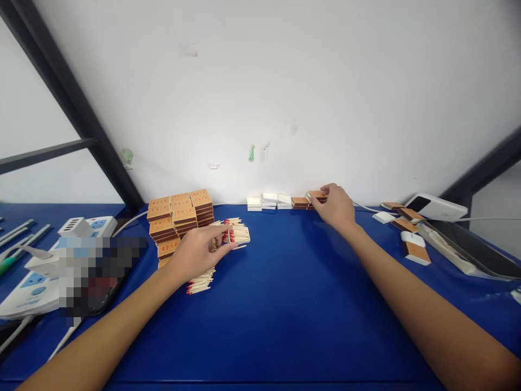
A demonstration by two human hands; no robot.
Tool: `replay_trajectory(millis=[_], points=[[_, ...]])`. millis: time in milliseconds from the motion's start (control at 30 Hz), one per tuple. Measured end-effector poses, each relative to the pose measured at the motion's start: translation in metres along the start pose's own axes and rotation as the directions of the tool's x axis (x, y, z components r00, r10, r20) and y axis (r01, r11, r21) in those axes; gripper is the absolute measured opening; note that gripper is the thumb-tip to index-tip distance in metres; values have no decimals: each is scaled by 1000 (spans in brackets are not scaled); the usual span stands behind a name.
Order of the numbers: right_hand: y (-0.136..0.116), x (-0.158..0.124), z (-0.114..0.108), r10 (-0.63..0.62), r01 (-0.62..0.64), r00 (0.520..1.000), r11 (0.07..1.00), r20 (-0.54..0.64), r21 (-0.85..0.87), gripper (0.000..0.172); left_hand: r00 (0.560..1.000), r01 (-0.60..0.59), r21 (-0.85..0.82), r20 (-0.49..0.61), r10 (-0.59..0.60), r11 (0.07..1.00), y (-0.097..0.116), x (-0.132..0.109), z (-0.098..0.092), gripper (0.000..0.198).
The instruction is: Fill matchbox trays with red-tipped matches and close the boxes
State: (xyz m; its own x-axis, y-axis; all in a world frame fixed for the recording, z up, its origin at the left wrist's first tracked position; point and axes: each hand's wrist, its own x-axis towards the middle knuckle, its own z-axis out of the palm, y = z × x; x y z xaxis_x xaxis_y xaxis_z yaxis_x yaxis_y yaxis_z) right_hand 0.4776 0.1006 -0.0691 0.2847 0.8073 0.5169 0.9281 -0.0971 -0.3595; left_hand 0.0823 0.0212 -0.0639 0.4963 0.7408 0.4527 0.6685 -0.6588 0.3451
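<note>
My left hand (199, 251) rests its thumb and forefinger at the left side of a white matchbox tray (243, 235) full of red-tipped matches. More loose matches (201, 282) lie under and below that hand, partly hidden by it. Several orange-topped matchboxes (182, 209) are stacked to its left. By the wall, my right hand (335, 207) has its fingers closed around a matchbox (313, 195) on top of a short row. Beside it sits another orange and brown matchbox (300, 201), and several white trays (269, 201) stand further left.
At the right are scattered matchboxes (417, 252), a white device (438, 207) and a black-and-white pouch (468, 252). A power strip (35, 296), a pixelated dark object and pens (35, 241) lie at the left. Black frame bars flank the blue table (277, 326).
</note>
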Motion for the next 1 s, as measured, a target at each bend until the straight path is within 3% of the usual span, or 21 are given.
replay_trajectory(millis=[233,500,733,833,1000], points=[[1,-1,4,23,-23,1000,999,-9,29,51,1000,7,14,-17,-7,1000,2,0,-2,42],[10,4,8,70,-70,998,991,1,118,41,999,-7,29,-45,9,1000,1,1,-2,44],[3,-1,-4,61,-60,998,979,-1,196,17,999,2,-2,-44,-2,1000,1,1,-2,44],[1,-2,-4,10,-7,1000,986,-13,167,22,999,4,4,-33,-4,1000,0,1,-2,42],[4,-3,6,-171,163,985,968,30,190,45,1000,-4,27,-26,4,1000,0,2,-2,43]])
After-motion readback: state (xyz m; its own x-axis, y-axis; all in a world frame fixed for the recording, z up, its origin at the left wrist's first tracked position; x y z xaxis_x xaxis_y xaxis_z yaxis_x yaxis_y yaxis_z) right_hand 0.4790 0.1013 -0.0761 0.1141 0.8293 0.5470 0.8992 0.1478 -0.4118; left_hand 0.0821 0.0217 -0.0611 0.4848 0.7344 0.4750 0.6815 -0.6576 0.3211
